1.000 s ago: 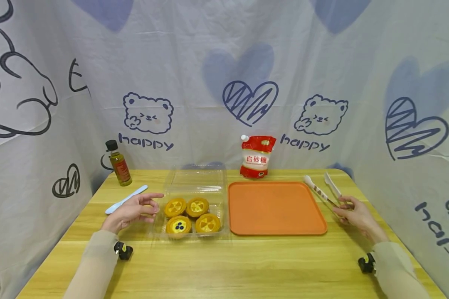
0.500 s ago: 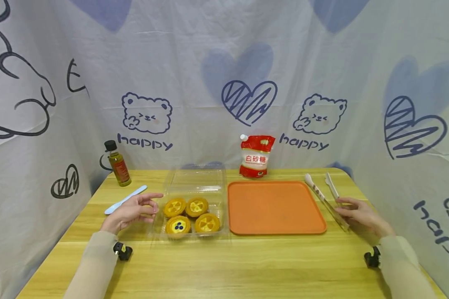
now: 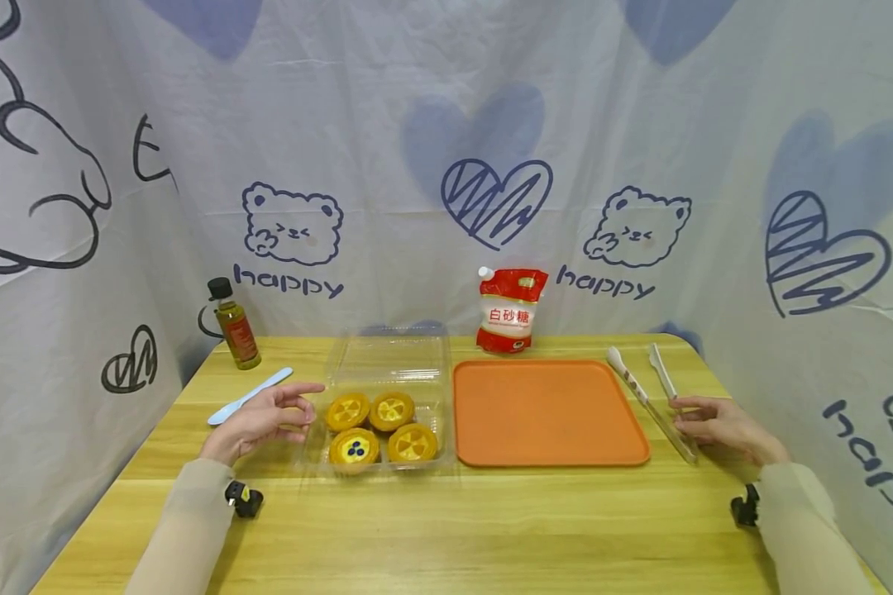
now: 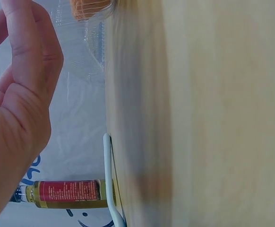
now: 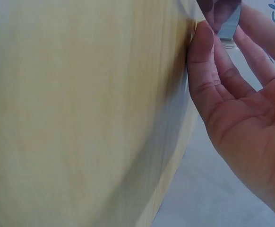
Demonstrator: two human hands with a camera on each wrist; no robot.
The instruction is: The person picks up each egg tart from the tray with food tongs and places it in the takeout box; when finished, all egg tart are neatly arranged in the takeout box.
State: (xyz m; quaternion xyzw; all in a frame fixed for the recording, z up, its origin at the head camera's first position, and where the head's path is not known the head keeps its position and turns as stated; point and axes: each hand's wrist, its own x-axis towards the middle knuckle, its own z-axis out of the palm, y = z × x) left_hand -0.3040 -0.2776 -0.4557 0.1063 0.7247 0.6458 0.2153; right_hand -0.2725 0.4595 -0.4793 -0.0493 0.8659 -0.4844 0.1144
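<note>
A pair of tongs [image 3: 665, 423] with pale tips lies slanted at the right of the tray, its two arms spread. My right hand [image 3: 725, 428] is at its right arm, thumb and fingers curled around it. In the right wrist view the shiny metal [image 5: 229, 26] of the tongs shows between thumb and fingers. My left hand [image 3: 264, 423] holds nothing, its fingers loosely bent, beside a clear hinged box [image 3: 390, 355] with its lid up. Several egg tarts [image 3: 413, 445] are inside, one topped with dark blue berries.
An orange tray [image 3: 551, 413] lies right of the box. Behind it stands a red sugar pouch [image 3: 510, 310]. At the back left are an oil bottle [image 3: 238, 335] and a pale blue spatula-like utensil [image 3: 253, 397]. Printed curtains surround the wooden table [image 3: 446, 529].
My right hand has shifted a little to the right. The tongs' arms have spread slightly, and their near end has come into view. My left hand stays still.
</note>
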